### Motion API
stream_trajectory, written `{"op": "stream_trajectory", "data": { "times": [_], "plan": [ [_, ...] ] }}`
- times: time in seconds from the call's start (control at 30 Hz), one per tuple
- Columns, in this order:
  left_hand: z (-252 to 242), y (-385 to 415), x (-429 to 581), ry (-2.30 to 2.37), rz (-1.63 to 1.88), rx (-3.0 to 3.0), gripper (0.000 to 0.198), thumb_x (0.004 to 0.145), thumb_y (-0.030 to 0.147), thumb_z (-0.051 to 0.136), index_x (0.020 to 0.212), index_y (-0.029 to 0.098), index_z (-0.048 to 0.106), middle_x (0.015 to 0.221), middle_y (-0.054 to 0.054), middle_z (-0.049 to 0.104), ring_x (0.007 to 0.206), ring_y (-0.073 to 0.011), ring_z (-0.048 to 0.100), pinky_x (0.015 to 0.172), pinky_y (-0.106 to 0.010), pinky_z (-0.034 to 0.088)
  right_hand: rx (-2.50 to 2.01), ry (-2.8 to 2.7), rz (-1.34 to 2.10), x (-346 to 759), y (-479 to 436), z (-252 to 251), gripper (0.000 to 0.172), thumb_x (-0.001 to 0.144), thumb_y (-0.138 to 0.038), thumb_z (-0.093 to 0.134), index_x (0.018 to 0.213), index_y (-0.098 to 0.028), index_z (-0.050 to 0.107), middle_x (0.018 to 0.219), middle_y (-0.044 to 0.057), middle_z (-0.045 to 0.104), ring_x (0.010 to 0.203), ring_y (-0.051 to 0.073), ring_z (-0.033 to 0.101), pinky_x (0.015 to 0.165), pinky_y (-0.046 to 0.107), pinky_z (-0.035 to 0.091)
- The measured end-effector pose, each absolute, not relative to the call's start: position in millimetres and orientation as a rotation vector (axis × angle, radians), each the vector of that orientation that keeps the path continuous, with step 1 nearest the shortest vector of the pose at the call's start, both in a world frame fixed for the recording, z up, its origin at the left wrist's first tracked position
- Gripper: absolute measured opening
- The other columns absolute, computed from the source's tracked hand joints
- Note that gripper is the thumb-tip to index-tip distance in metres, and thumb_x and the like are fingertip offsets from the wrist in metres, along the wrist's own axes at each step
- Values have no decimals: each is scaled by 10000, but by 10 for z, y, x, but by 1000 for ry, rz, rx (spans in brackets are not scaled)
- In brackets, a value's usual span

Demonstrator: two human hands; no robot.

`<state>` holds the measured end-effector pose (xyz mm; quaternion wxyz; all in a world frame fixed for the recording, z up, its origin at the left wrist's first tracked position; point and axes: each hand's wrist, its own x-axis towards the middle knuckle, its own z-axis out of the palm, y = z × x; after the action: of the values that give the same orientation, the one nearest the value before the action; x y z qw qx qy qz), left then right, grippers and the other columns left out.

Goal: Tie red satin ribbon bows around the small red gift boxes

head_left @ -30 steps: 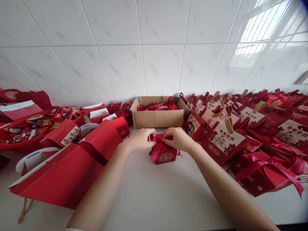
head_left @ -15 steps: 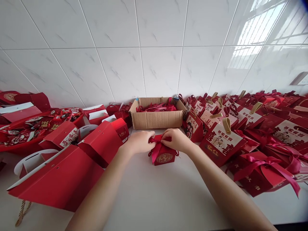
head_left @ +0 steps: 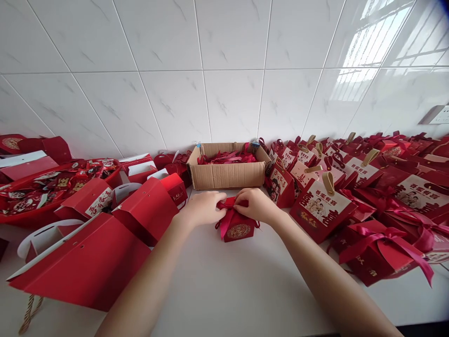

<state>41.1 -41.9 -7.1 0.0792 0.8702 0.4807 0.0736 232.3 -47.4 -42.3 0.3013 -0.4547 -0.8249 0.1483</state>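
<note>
A small red gift box (head_left: 240,231) with a gold round emblem stands on the white table in front of me. A crimson ribbon (head_left: 228,220) is at its top, one end hanging down the front. At the box's upper left, my left hand (head_left: 206,207) is closed with its fingertips pinching the ribbon. My right hand (head_left: 257,204) pinches the ribbon from the right, thumb and fingers together near the knot. The fingertips partly cover the top of the box.
Behind the box stands a cardboard box (head_left: 228,176) of red ribbons. On the left are open red boxes (head_left: 84,262) and a red tray (head_left: 115,177) of wrapped sweets. Many finished-looking gift boxes (head_left: 321,208) crowd the right side. A tiled wall (head_left: 231,93) closes off the back.
Both hands stay on the ribbon with hardly any movement. The whole view has shifted very slightly.
</note>
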Motion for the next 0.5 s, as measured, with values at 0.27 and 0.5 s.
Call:
{"op": "stream_trajectory", "data": {
  "times": [0.27, 0.5],
  "plan": [
    [-71, -343, 343, 1272, 302, 2454, 312, 789, 503, 478, 727, 214, 574, 839, -10, 565, 632, -141, 489, 539, -251, 346, -1210, -2193, 407, 2339, -459, -415, 154, 770, -205, 570, 695, -175, 702, 815, 41, 685, 724, 149, 608, 707, 248, 453],
    [-169, -244, 306, 1151, 301, 2432, 332, 823, 499, 453, 694, 197, 508, 749, 8, 545, 641, -137, 461, 554, -242, 339, -1222, -2187, 405, 2327, -476, -399, 133, 766, -195, 579, 703, -173, 694, 813, 49, 677, 727, 151, 603, 684, 243, 446]
  ]
}}
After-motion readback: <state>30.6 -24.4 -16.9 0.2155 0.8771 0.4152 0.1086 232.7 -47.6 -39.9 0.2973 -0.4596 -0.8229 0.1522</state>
